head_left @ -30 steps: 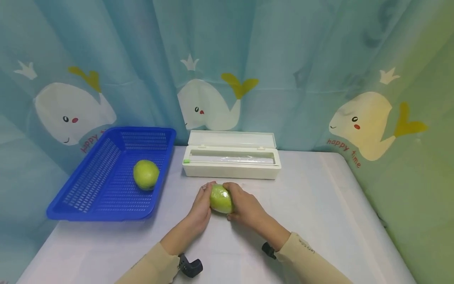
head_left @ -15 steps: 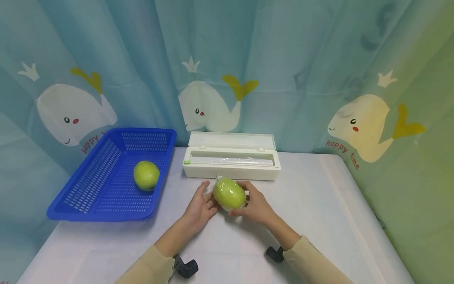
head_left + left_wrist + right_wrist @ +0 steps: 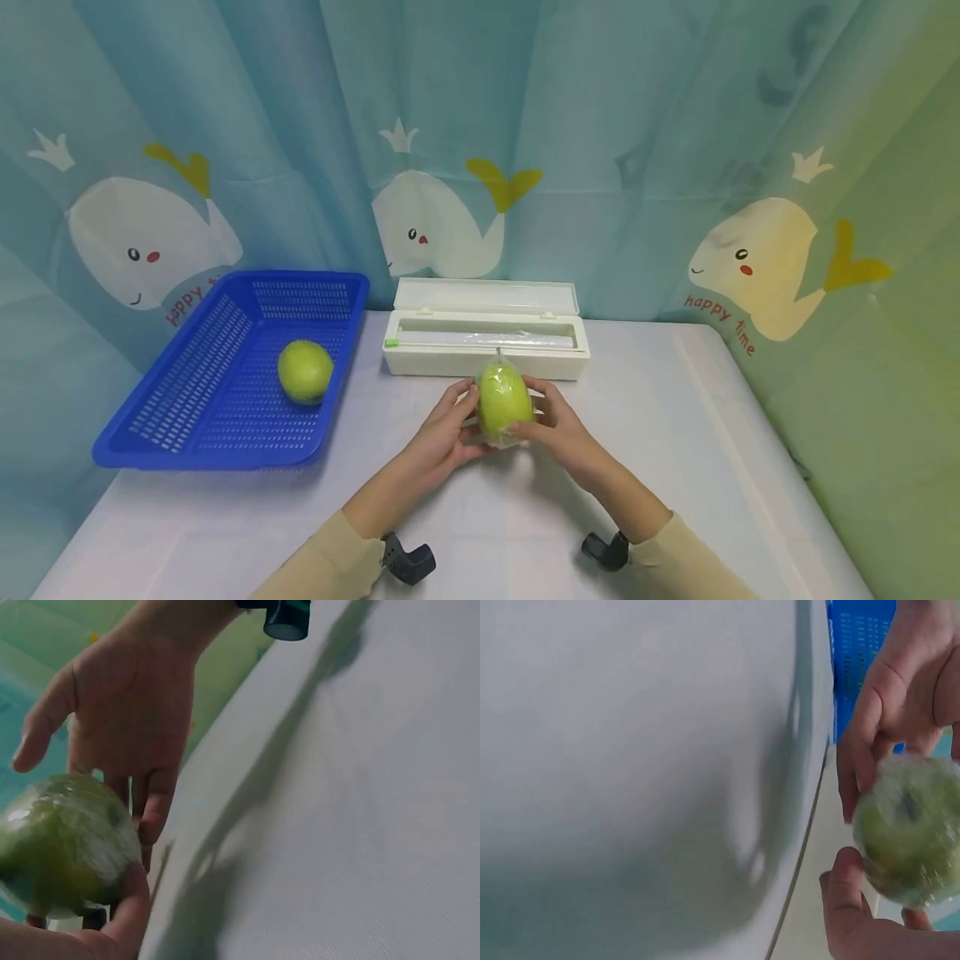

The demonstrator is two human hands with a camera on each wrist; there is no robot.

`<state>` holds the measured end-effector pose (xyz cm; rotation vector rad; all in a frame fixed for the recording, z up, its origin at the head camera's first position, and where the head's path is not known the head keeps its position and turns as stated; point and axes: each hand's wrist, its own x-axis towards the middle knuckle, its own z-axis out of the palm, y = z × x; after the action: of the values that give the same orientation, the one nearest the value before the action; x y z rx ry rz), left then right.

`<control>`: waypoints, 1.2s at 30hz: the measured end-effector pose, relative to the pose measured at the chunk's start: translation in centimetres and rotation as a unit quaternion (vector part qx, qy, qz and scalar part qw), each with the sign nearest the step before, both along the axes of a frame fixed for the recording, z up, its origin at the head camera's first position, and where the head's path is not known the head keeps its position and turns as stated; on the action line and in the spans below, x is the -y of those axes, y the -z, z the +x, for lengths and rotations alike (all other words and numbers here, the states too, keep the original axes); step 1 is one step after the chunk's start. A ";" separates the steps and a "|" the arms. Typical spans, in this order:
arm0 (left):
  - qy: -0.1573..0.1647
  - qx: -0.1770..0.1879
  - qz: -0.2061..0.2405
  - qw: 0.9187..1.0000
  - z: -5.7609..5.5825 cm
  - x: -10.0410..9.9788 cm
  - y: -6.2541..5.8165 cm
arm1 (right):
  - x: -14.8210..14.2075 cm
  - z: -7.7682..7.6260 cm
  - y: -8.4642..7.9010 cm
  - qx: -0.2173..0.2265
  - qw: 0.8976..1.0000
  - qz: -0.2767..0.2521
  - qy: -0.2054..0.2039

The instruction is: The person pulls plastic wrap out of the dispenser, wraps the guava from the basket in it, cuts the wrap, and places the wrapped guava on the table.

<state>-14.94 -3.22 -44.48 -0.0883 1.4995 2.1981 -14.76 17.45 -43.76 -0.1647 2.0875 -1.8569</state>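
A green oval fruit (image 3: 504,402) in clear cling film is held up over the white table, a small twist of film rising from its top. My right hand (image 3: 566,433) grips it from the right, thumb across the near lower side and fingers behind. On its other side my left hand (image 3: 435,442) has its palm turned to the fruit and its fingers extended alongside. In the left wrist view, the left thumb stands apart from the wrapped fruit (image 3: 67,844). A dark spot marks the fruit's end (image 3: 911,806) in the right wrist view.
Just beyond the hands, a white cling film dispenser (image 3: 483,364) has its lid raised and a film roll (image 3: 480,339) inside. At the left, a blue plastic basket (image 3: 217,454) contains another green fruit (image 3: 305,372). A whale-print curtain (image 3: 600,125) hangs behind the white table (image 3: 675,433).
The wrapped fruit has moved right and been turned upright, its film twist now at the top. The left hand came off it, then moved back alongside; the right keeps its grip.
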 end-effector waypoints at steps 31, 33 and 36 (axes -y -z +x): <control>0.046 -0.013 -0.032 0.998 -2.6 -9.2 -0.6 | -9.5 -0.6 -0.5 0.025 0.995 0.014 0.096; 0.050 -0.015 -0.028 0.998 -2.6 -9.8 -0.5 | -10.1 -0.6 -0.4 0.025 0.995 0.011 0.097; 0.053 -0.016 -0.019 0.998 -2.7 -10.5 -0.4 | -10.9 -0.6 -0.4 0.026 0.995 0.007 0.096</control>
<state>-17.61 7.23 -44.06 0.0138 1.5276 2.0967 -15.38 28.31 -43.36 0.0905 2.1445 -1.9310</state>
